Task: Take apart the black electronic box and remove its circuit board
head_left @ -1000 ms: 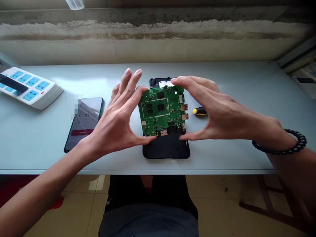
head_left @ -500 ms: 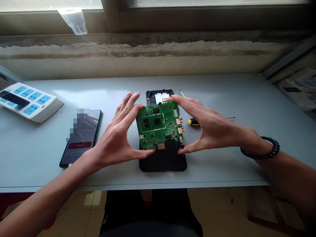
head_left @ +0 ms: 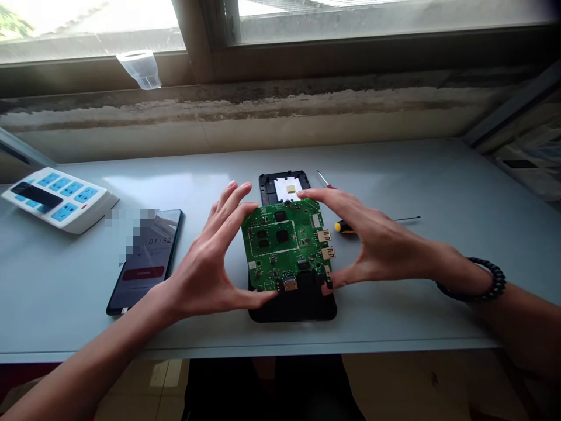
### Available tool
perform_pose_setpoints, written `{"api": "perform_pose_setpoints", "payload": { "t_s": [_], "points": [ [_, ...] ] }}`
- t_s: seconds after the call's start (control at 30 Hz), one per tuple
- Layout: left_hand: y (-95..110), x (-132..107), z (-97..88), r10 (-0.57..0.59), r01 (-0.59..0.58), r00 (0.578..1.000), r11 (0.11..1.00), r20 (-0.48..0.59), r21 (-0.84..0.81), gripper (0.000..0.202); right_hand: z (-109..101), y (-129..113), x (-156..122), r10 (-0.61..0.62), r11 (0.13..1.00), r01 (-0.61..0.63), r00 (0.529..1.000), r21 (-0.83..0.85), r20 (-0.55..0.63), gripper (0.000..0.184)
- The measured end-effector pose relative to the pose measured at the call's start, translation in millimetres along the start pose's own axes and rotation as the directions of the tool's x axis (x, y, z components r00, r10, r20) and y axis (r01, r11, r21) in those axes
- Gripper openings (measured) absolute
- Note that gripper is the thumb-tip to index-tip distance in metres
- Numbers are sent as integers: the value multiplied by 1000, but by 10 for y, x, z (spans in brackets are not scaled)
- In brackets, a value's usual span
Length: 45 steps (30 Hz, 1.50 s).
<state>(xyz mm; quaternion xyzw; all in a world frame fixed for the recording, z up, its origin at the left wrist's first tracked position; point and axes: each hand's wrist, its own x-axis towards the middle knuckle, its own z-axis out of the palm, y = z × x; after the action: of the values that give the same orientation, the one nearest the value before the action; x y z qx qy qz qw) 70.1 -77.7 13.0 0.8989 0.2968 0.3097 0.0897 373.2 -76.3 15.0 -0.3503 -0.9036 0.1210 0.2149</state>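
Note:
Both my hands hold a green circuit board (head_left: 283,242) by its edges, a little over the open black plastic case (head_left: 291,307). My left hand (head_left: 210,251) grips the left side, its thumb at the lower edge. My right hand (head_left: 377,245) spans the board from upper edge to lower right corner. The case's far end (head_left: 280,187) shows a white pad with a small tan square. Right of the board lies a yellow-and-black screwdriver (head_left: 346,227), close to my right hand. A small red-handled tool (head_left: 324,179) sits beyond my fingers.
A blue-socketed white power strip (head_left: 59,199) stands at the left, and a phone (head_left: 149,260) showing a timer lies next to my left hand. The pale table's front edge (head_left: 263,351) runs below the case. A window and sill lie beyond the table.
The view has tilted up, so the table sits lower in the picture. The board has shifted slightly toward me over the case, showing more of the case's far end.

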Motion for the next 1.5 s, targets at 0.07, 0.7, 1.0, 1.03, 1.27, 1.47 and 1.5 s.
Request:
{"api": "perform_pose_setpoints", "payload": {
  "t_s": [0.07, 0.7, 1.0, 1.03, 1.27, 1.47, 1.5],
  "points": [
    [-1, -1, -4, 3, -3, 1000, 1000, 1, -11, 95, -25, -16, -6, 16, 1000, -16, 1000, 1, -20, 109],
    [-17, -4, 21, 48, -48, 999, 999, -20, -3, 97, -60, -44, -36, -33, 998, 32, 999, 50, 20, 127],
    [-31, -18, 15, 31, -30, 999, 999, -13, 25, 102, -78, -87, -34, -55, 998, 55, 998, 23, 0, 122],
    [-33, -18, 13, 34, -33, 999, 999, -14, 28, 102, -82, -96, -35, -52, 998, 52, 999, 22, 2, 120],
    [-18, -19, 2, 35, -34, 999, 999, -27, 30, 102, -83, -98, -47, -50, 999, 50, 999, 17, -4, 122],
    [5, -22, 9, 20, -19, 999, 999, -28, 35, 101, -82, -100, -27, -56, 998, 56, 998, 37, -10, 122],
    [6, -23, 7, 18, -17, 999, 999, -30, 35, 102, -82, -107, -23, -56, 998, 56, 998, 39, -11, 121]
  ]
}}
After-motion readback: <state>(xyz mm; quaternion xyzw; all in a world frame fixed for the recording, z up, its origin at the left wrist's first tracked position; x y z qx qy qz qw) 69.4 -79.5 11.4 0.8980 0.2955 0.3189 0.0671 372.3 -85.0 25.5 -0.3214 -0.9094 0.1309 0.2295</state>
